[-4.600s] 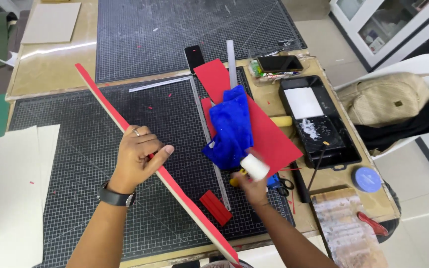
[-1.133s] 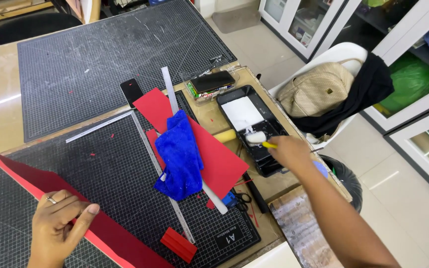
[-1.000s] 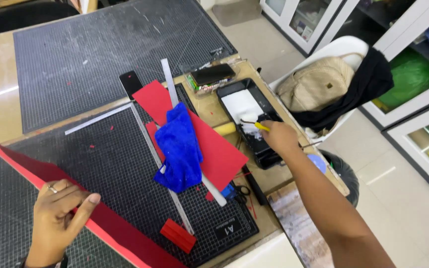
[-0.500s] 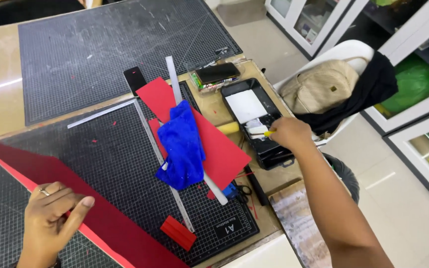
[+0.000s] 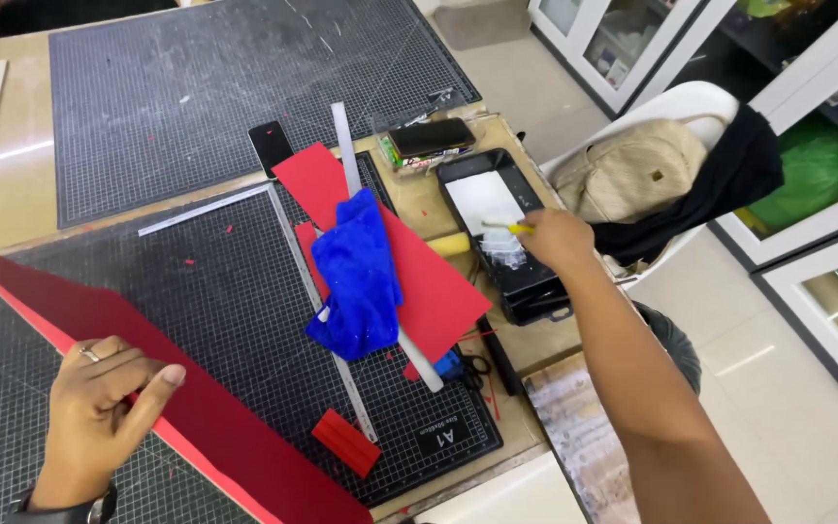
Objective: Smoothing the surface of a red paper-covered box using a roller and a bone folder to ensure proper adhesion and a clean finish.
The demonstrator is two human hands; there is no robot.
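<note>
Left hand [image 5: 99, 408], at seven o'clock: grips large red board [image 5: 177, 408] on cutting mat [image 5: 235, 291]. Right hand [image 5: 557, 240], at two o'clock: yellow-handled tool [image 5: 506, 227] over black tray [image 5: 506, 233]. Blue cloth [image 5: 356, 277], centre.

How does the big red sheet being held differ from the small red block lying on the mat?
The big red sheet is wide, thin and propped at a tilt by the left hand; the small red block is short, thicker and lies flat, untouched, on the cutting mat. The sheet runs off the picture's edge; the block shows whole. Both are red.
</note>
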